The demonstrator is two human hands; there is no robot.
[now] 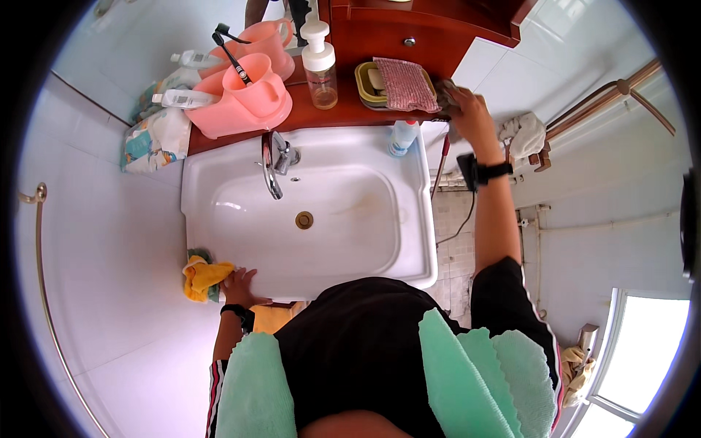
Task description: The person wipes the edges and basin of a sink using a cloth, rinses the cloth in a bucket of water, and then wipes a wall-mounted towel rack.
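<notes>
My right hand (469, 115) reaches to the right end of the red-brown wooden shelf (296, 102). Its fingers are closed on a crumpled grey-brown cloth (444, 93), pressed near the shelf's edge. Just left of it lies a pink-and-white mesh cloth (405, 85), draped over a yellow-green soap dish (363, 77) with a pale bar of soap (376, 80). At the front left corner of the white washbasin (321, 276), my left hand (241, 287) rests on the rim with fingers apart, holding nothing. A yellow cloth (204, 277) hangs over the rim beside it.
A pink cup holder (234, 117) with a toothbrush (237, 67), a foam pump bottle (320, 69) and a wipes pack (153, 142) stand along the shelf. The chrome faucet (272, 164) rises from the basin. A small white-blue bottle (402, 139) sits at its back right.
</notes>
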